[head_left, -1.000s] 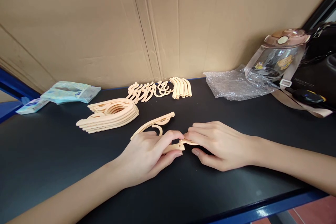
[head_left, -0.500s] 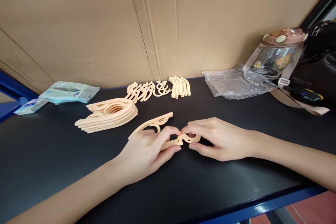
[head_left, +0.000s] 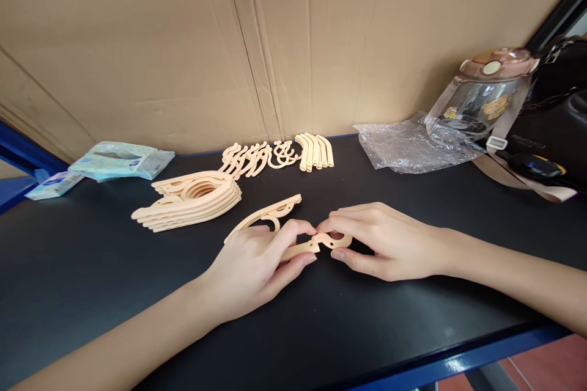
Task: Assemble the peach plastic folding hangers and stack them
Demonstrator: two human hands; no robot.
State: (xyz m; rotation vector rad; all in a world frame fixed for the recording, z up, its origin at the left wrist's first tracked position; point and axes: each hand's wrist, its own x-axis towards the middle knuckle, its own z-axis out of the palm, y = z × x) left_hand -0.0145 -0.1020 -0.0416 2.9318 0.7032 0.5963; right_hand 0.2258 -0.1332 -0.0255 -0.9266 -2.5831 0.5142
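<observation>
My left hand (head_left: 257,269) pinches a peach plastic hanger arm (head_left: 298,250) between thumb and fingers, low over the black table (head_left: 92,269). My right hand (head_left: 389,241) pinches a small peach hook piece (head_left: 337,240) and presses it against the end of that arm. A second hanger arm (head_left: 268,215) lies on the table just behind my left hand. To the left sits a stack of assembled peach hangers (head_left: 190,200). At the back lie a row of loose hook pieces (head_left: 257,157) and a bundle of curved arms (head_left: 315,151).
A cardboard wall (head_left: 293,43) closes the back. Crumpled clear plastic (head_left: 408,146), a clear bottle with a brown lid (head_left: 486,98) and a black bag (head_left: 554,122) fill the right rear. Tissue packets (head_left: 121,160) lie at the left rear. The table's blue front edge (head_left: 458,360) runs below my arms.
My right hand has turned the hook piece so its loop now shows between the fingers, still against the arm end. Both hands shifted slightly up the table.
</observation>
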